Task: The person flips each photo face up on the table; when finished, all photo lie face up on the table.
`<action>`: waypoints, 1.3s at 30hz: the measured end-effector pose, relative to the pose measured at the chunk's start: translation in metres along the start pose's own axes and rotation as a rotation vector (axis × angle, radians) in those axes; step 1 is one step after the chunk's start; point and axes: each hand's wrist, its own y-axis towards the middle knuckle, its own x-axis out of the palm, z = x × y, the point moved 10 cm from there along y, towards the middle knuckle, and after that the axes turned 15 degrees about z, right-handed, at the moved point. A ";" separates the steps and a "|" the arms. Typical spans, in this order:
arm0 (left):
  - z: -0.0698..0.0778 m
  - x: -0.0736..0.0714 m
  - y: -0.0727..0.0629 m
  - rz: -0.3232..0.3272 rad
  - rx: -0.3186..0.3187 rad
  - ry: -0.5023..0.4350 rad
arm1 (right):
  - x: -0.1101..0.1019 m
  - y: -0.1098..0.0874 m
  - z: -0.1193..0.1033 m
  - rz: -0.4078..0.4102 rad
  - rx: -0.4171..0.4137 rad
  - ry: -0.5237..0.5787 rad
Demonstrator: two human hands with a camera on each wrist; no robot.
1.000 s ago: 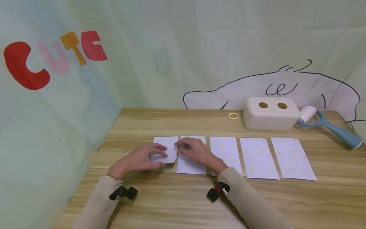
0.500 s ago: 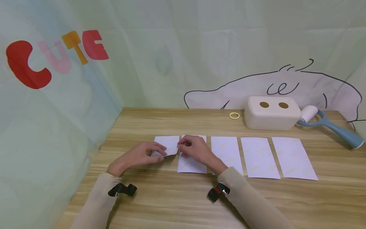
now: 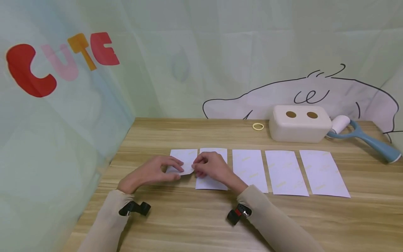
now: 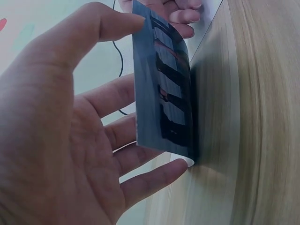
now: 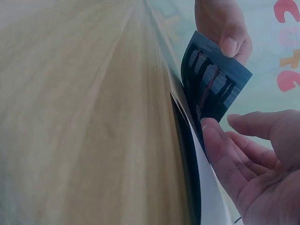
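Left hand (image 3: pixel 156 170): partly open, its fingers spread across the pale back of a white-backed, dark-faced glossy rectangular card (image 3: pixel 186 158), its thumb against the near edge and dark side, so the card is held loosely between thumb and fingers
Right hand (image 3: pixel 214 168): fingers bent, index fingertip touching the card's edge at the side nearer this hand, a small gap between thumb and index in the right wrist view; cannot tell whether it pinches
Card: between the two hands, near edge raised and bent off the pale wood-grain desk (image 3: pixel 189 224), dark glossy face turned toward the left wrist
Card row: four white rectangular cards with faint yellow marks (image 3: pixel 286 173), one partly under the right hand, three off to its right
Beyond the right hand: thin pale-yellow ring (image 3: pixel 257 130); farther right, cream rounded box with two round holes (image 3: pixel 299 129) and blue-handled white roller (image 3: pixel 377 145)
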 end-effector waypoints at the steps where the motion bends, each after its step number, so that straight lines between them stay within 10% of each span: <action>1: 0.000 0.000 0.000 -0.001 -0.006 0.000 | 0.001 0.000 0.001 -0.001 0.007 0.007; 24: 0.002 0.006 0.001 -0.034 0.014 0.022 | 0.008 -0.001 0.008 0.016 0.086 0.155; 39: 0.006 -0.002 0.008 0.176 -0.001 0.027 | 0.004 -0.002 -0.011 0.088 -0.106 0.114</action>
